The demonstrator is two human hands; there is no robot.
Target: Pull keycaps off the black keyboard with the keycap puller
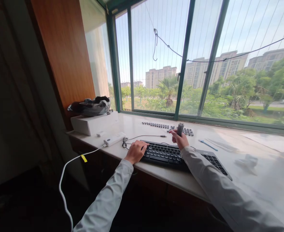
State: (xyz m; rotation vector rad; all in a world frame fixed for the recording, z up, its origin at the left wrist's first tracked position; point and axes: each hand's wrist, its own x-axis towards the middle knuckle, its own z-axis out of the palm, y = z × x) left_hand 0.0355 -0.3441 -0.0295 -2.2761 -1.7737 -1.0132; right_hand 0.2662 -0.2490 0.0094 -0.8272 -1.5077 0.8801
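A black keyboard (163, 154) lies along the front edge of the white counter, and the keys in its upper rows look bare of caps. My left hand (136, 151) is closed on the keyboard's left end, with fingers over the top. Above its back edge, my right hand (179, 140) grips a small dark grey block-shaped tool (180, 129) upright, its exact kind unclear. Loose black keycaps (156, 125) stand in rows behind the keyboard. More keycaps (188, 131) lie just right of that tool. My right forearm hides part of the keyboard; a grey-edged key section (213, 161) shows beyond it.
Left of the keyboard are a coiled black cable (125, 142), a white power strip (114, 139) with its cord, and a white box (93, 122) bearing a dark bag (91, 105). A blue stick (208, 145) and clear plastic (248, 162) lie right. Windows (156, 64) border the back.
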